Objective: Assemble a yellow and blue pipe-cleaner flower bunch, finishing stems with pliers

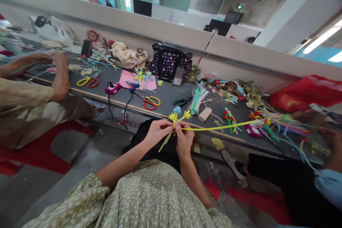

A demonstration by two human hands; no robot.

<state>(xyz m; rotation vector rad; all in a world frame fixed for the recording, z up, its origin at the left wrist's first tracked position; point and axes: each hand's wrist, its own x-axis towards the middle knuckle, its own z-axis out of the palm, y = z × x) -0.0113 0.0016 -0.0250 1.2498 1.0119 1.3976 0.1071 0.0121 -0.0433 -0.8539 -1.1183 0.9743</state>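
Note:
Above my lap, at the table's front edge, my left hand [160,130] pinches a small bunch of pipe-cleaner flowers [176,113], yellow and pale blue, with yellow-green stems pointing down. Close against it, my right hand [184,136] has its fingers closed at the same stems, where a long yellow pipe cleaner [219,127] begins and stretches out to the right. Fingers hide the exact spot where this strand meets the stems. Beyond my hands lie a bundle of green and white pipe cleaners [198,99] and a wooden cylinder [205,114].
Scissors [151,102], pliers [182,101], a glue gun [132,85] and a pink sheet [152,82] lie on the dark table. A dotted bag [171,62] stands behind. Co-workers sit on both sides; one person's hand [62,62] is at left. A red bag [307,92] is at right.

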